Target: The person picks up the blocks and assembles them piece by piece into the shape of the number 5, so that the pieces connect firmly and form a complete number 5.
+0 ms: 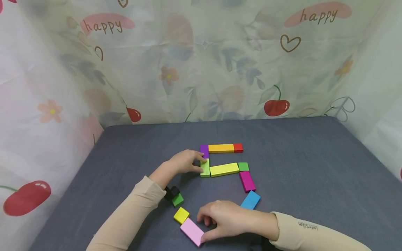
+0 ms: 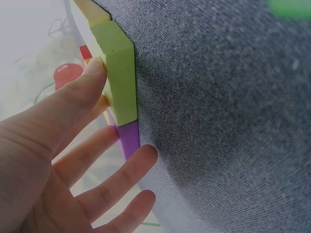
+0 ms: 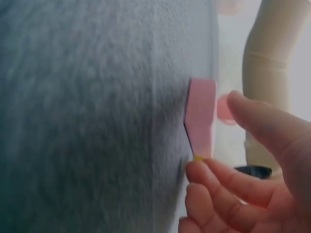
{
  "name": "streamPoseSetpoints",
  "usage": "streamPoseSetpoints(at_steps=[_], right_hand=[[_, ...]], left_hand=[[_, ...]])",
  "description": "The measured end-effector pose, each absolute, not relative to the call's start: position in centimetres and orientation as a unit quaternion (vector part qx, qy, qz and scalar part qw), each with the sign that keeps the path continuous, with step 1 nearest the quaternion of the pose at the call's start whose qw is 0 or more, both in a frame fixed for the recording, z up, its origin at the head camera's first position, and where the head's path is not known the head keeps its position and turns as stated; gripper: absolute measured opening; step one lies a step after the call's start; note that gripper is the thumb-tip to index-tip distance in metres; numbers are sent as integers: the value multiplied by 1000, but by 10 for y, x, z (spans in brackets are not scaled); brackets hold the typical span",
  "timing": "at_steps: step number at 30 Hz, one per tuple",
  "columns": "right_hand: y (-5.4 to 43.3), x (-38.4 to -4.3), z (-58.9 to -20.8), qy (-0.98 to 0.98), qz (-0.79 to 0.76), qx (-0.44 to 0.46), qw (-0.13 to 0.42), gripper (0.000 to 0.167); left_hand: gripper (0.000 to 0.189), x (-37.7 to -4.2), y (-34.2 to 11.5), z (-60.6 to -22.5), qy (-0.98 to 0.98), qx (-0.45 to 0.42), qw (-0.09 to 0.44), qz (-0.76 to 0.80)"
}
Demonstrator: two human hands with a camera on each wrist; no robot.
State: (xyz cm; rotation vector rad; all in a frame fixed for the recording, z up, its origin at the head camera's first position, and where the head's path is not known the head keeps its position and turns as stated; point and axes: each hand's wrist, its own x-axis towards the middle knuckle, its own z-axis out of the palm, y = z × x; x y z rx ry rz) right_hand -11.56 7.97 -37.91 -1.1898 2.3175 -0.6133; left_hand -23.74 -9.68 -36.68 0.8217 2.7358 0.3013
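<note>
- We see the left hand [image 1: 185, 162] near the middle of the table [image 1: 314, 167], fingers straight and spread; the thumb [image 2: 90, 77] presses the side of the light green block [image 1: 205, 167].
- The light green block lies flat, touching the purple block [image 1: 204, 150] on its far end and the long yellow-green block [image 1: 224, 169] on its right.
- We see the right hand [image 1: 224, 219] near the front edge of the table, thumb and curled fingers pinching the pink block [image 1: 192, 231], which lies flat on the cloth.
- A small yellow block [image 1: 181, 214] sits just beside the pink block's far-left end.
- Remaining blocks: orange [image 1: 221, 148] and red [image 1: 238, 147] in the far row; green [image 1: 243, 166], magenta [image 1: 247, 181] and blue [image 1: 250, 200] down the right side.
- A dark green block [image 1: 177, 200] and a black block [image 1: 172, 191] lie beside the left sleeve [image 1: 125, 219].
</note>
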Motion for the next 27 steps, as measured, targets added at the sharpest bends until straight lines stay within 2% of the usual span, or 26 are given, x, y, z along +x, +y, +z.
streamPoseSetpoints(at_steps=[6, 14, 27], right_hand=[[70, -109, -380, 860, -187, -422, 218, 36], [61, -99, -383, 881, -149, -421, 155, 41], [60, -100, -378, 891, -135, -387, 195, 26]], left_hand=[[44, -238, -96, -368, 944, 283, 137, 103], [44, -238, -95, -367, 945, 277, 142, 102], [44, -237, -95, -366, 946, 271, 143, 102]])
